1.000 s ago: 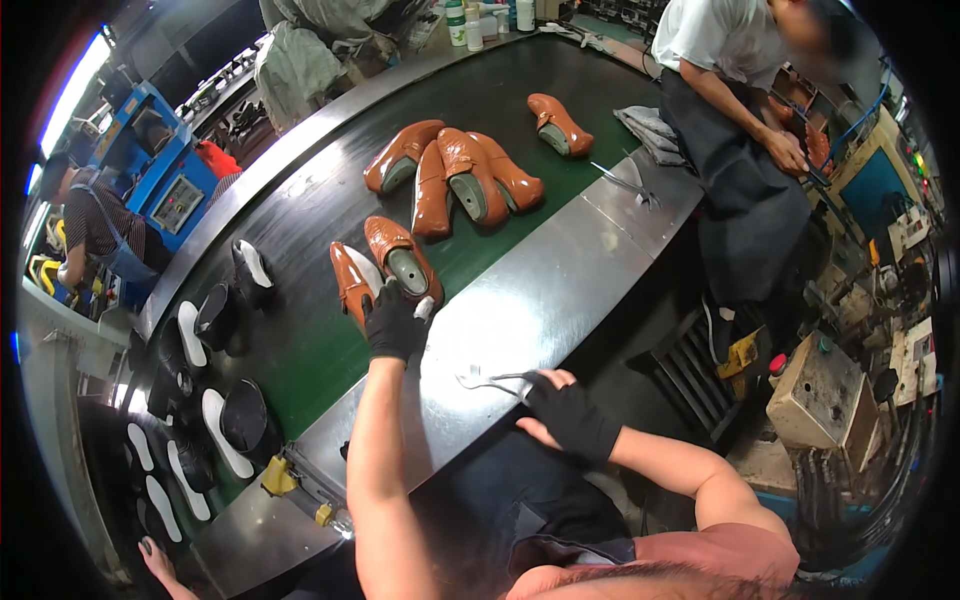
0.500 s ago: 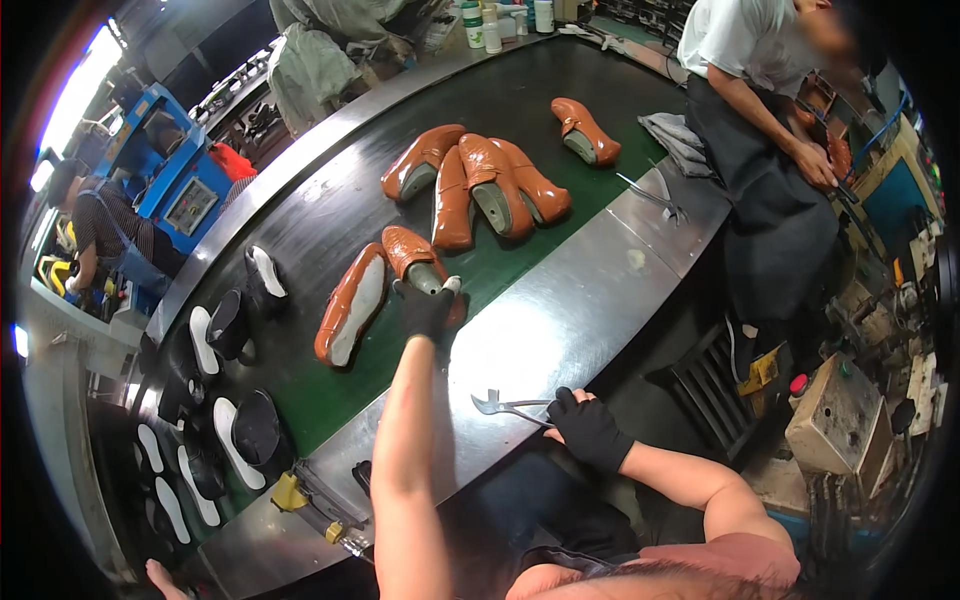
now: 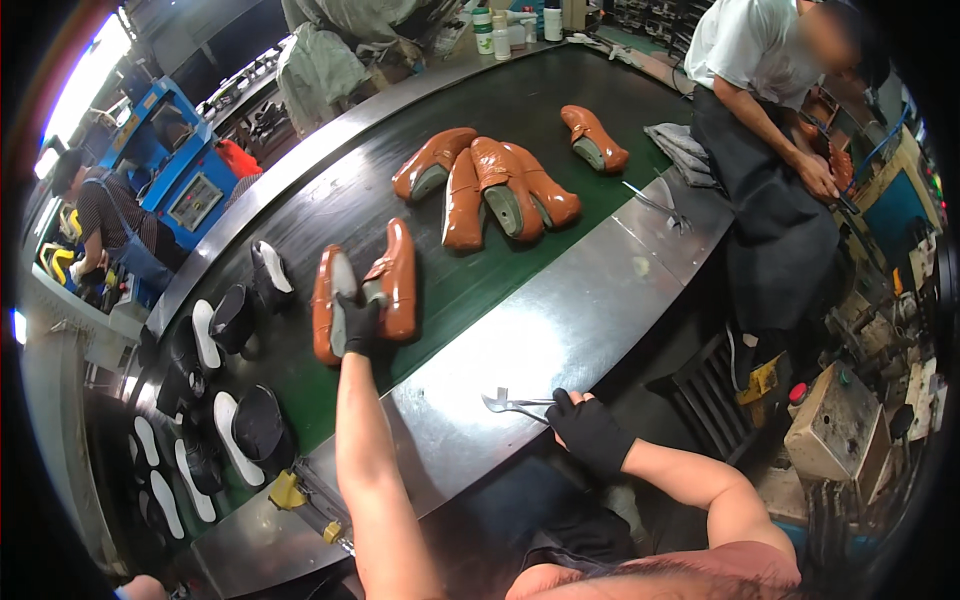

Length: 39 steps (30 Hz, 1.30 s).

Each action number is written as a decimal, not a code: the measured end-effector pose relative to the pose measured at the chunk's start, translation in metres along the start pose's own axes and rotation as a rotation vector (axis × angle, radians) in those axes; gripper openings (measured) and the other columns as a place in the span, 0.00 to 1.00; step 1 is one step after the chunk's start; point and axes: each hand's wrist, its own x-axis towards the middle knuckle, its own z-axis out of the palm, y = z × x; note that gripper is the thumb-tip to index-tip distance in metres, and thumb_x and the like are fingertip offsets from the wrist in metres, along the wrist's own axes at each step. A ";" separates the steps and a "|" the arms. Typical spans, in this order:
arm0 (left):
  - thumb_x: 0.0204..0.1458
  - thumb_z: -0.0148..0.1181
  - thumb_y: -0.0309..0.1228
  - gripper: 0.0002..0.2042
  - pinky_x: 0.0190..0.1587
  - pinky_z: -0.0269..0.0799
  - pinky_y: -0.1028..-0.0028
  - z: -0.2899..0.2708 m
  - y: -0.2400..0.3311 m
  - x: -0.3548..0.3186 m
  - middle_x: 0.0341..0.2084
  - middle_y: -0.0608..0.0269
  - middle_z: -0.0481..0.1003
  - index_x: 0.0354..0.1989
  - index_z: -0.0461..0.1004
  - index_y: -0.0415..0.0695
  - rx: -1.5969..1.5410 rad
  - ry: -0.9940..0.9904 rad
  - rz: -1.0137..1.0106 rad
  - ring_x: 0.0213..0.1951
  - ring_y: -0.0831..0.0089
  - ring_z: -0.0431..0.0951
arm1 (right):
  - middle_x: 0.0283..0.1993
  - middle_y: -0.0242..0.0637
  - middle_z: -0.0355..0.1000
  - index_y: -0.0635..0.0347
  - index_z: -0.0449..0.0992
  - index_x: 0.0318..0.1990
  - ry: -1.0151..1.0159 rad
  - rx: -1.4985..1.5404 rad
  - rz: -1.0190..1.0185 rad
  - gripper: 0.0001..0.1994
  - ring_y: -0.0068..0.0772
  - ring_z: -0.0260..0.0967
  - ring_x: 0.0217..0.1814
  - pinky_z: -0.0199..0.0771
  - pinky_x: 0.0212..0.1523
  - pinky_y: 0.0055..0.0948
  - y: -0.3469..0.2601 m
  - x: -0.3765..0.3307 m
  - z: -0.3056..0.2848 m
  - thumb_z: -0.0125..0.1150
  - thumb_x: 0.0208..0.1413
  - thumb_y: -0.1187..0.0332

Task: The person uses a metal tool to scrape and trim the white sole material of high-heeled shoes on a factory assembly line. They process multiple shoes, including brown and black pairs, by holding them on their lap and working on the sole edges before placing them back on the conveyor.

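Observation:
My left hand point(image 3: 358, 322), in a black glove, reaches out over the dark conveyor belt point(image 3: 300, 210) and closes on the sole side of an orange-brown shoe point(image 3: 398, 282). A second orange-brown shoe point(image 3: 325, 305) lies on its side just left of the hand. My right hand point(image 3: 585, 425), also gloved, rests on the steel bench point(image 3: 560, 320) near its front edge and grips metal pincers point(image 3: 510, 403), whose jaws point left.
Several more orange-brown shoes point(image 3: 495, 185) lie farther along the belt. Black shoes with white soles point(image 3: 235, 320) crowd the left end. A person in a dark apron point(image 3: 770, 150) stands at the right; another pair of pincers point(image 3: 655, 205) lies near them. Blue machines point(image 3: 180, 170) sit beyond the belt.
The pair of orange-brown shoes has travelled left along the belt, and my left hand has followed and closed on one. My right hand stays on the pincers at the bench edge.

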 end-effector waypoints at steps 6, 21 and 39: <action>0.50 0.59 0.44 0.29 0.61 0.61 0.56 0.042 0.067 -0.022 0.52 0.35 0.70 0.54 0.68 0.32 0.502 0.110 0.161 0.55 0.39 0.67 | 0.35 0.40 0.64 0.58 0.70 0.33 -0.149 0.038 0.103 0.14 0.36 0.63 0.37 0.67 0.32 0.32 0.012 0.003 -0.002 0.62 0.44 0.59; 0.39 0.69 0.42 0.41 0.57 0.63 0.54 0.241 0.163 -0.045 0.51 0.42 0.64 0.60 0.56 0.35 0.392 0.025 0.256 0.54 0.46 0.66 | 0.37 0.52 0.66 0.62 0.67 0.39 -0.346 0.554 0.281 0.13 0.52 0.72 0.33 0.72 0.28 0.48 0.011 0.036 -0.013 0.58 0.50 0.65; 0.43 0.66 0.44 0.46 0.65 0.57 0.56 0.175 0.164 -0.129 0.61 0.30 0.57 0.66 0.48 0.32 0.472 -0.061 0.133 0.63 0.40 0.59 | 0.20 0.20 0.60 0.54 0.73 0.42 -0.734 1.497 0.520 0.08 0.15 0.56 0.20 0.57 0.21 0.20 -0.057 -0.105 -0.013 0.53 0.60 0.62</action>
